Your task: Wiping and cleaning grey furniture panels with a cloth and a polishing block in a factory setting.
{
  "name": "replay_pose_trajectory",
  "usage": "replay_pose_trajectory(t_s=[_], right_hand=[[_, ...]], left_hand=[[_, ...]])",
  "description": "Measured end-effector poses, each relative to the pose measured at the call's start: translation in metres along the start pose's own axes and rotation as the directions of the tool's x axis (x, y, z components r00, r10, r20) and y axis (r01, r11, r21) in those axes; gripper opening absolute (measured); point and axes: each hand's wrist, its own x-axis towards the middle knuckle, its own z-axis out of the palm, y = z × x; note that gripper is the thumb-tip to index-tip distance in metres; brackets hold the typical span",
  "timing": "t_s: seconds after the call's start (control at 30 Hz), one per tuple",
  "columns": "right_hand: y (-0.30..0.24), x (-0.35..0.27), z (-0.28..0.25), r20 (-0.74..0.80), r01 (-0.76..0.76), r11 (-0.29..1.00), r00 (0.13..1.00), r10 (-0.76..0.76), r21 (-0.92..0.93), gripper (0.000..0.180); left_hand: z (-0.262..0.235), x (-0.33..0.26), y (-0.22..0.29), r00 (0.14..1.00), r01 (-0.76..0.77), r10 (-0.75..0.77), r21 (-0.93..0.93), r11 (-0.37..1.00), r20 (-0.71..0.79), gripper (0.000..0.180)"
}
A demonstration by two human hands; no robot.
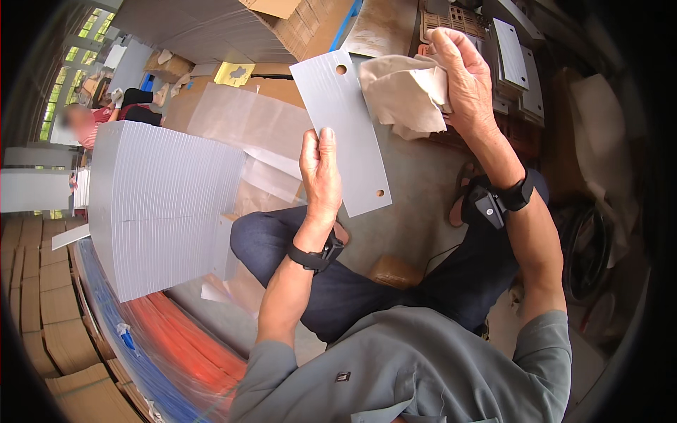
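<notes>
The fingers (326,144) of the left hand (319,176) close on the long left edge of a grey plate (345,120), thumb flat on its face, the other fingers hidden behind it. The fingers (451,44) of the right hand (467,81) are bunched around a beige cloth (402,95), which presses against the plate's upper right edge; how much of the cloth lies behind the hand cannot be seen.

The plate is a thin, narrow rectangle, held up in the air above the person's lap and tilted so its top leans left. It is plain matt grey with one small round hole near the top end and another near the bottom right corner. Its far side is out of view.

Both wrists carry black bands, the right one (502,201) with a small box on it. Below the plate, dark trousers (352,282) and the concrete floor (416,204) show.

To the left stands a tall stack of similar grey sheets (166,208), its base hidden by the knee and by orange and blue wrapped bundles (169,345). At the far upper left another person (106,113) is small and blurred.
</notes>
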Motion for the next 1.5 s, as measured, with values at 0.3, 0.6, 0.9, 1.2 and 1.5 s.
replay_pose_trajectory(t_s=[0.3,0.6,0.9,1.2,1.5], right_hand=[[0.040,-0.053,0.030,0.722,0.578,0.598,0.692,0.002,-0.556,0.019],[0.013,-0.065,0.009,0.838,0.409,0.731,0.278,0.470,-0.546,0.016],[0.028,0.008,-0.018,0.585,0.622,0.288,0.783,-0.212,-0.729,0.019],[0.037,0.052,-0.054,0.204,0.193,0.605,0.978,-0.052,-0.772,0.038],[0.046,0.012,-0.007,0.598,0.512,0.425,0.797,0.091,-0.747,0.019]], left_hand=[[-0.015,0.000,-0.027,0.993,0.004,0.029,-0.271,0.962,0.118,0.042],[-0.010,0.007,-0.016,0.983,0.100,-0.140,-0.296,0.950,-0.117,0.027],[0.032,-0.028,-0.024,0.982,0.129,-0.129,0.011,0.992,0.140,0.029],[-0.098,-0.041,0.094,0.936,-0.196,-0.081,-0.699,0.688,-0.342,0.061],[-0.296,-0.123,0.000,0.429,-0.440,-0.264,-0.455,0.774,-0.864,0.045]])
